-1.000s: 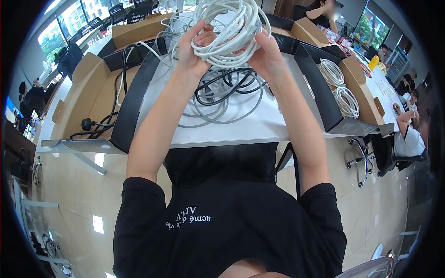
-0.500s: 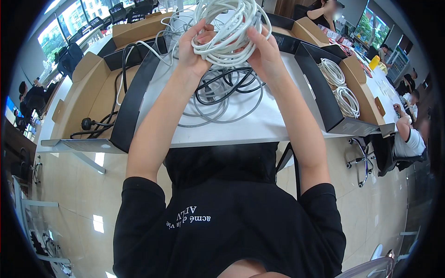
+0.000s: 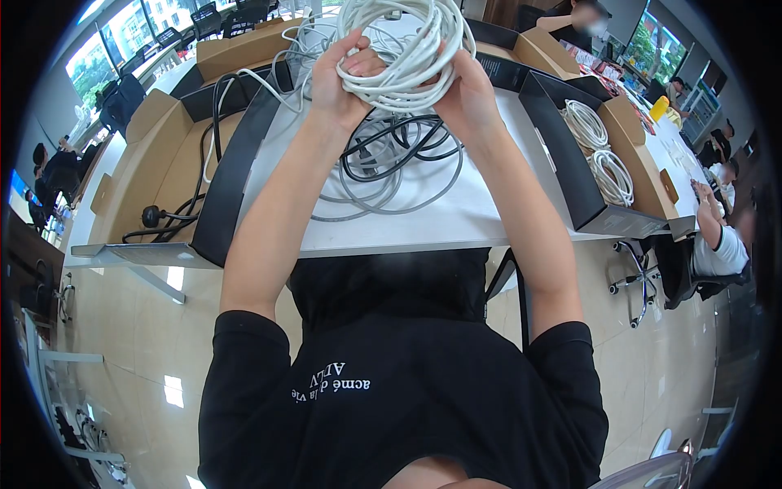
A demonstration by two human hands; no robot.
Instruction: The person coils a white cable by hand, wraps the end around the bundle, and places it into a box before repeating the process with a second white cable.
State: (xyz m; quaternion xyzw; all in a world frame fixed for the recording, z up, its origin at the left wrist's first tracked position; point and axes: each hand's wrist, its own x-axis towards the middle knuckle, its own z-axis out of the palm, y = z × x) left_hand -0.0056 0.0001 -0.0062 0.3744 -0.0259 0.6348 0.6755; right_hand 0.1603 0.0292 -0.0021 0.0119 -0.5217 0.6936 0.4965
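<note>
A coiled white cable (image 3: 407,91) is held up over the table between my two hands. My left hand (image 3: 346,85) grips the left side of the coil, its fingers curled through the loops. On the right side, my right hand (image 3: 466,94) is closed around the strands, thumb on the near face. Below the coil, loose black cable (image 3: 419,151) and grey cable (image 3: 391,209) lie in tangled loops on the white table (image 3: 366,236). More white and grey cable (image 3: 303,49) spreads behind my left hand.
An open box (image 3: 163,175) on the left holds a black cable with a plug (image 3: 151,216). In the open box (image 3: 570,183) on the right lie two white cable coils (image 3: 609,178). Another open box (image 3: 533,53) stands behind. Several people sit at tables farther right.
The white coil has tilted and shifted slightly in my hands, its loops opening out a little. Both hands keep their grip. A person at the back right has lowered their hand.
</note>
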